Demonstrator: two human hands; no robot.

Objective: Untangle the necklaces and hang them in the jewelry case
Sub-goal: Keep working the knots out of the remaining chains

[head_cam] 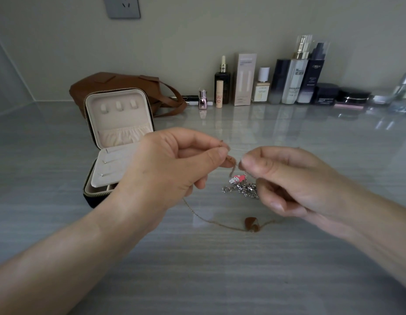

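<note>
The left hand [170,164] and the right hand [292,183] are raised close together above the grey tabletop [220,280], each with its thumb and forefinger pinched on a short upper stretch of a thin gold-coloured necklace [220,225] and its other fingers curled loosely beneath. From under the left hand the fine chain drops to the tabletop and loops across to the right, with its brown pendant [250,223] lying on the surface below the hands. Just beyond that, between the two hands, a silver necklace [241,189] lies in a small heap on the tabletop with a pink and white charm [237,179] at its far edge. The jewelry case [120,142] stands open to the left, partly hidden by the left hand, its lid upright and showing three hooks [119,105] above a gathered pocket; no necklace hangs there. A brown bag [120,84] sits behind the case, and a row of cosmetic bottles [288,83] lines the wall.
</note>
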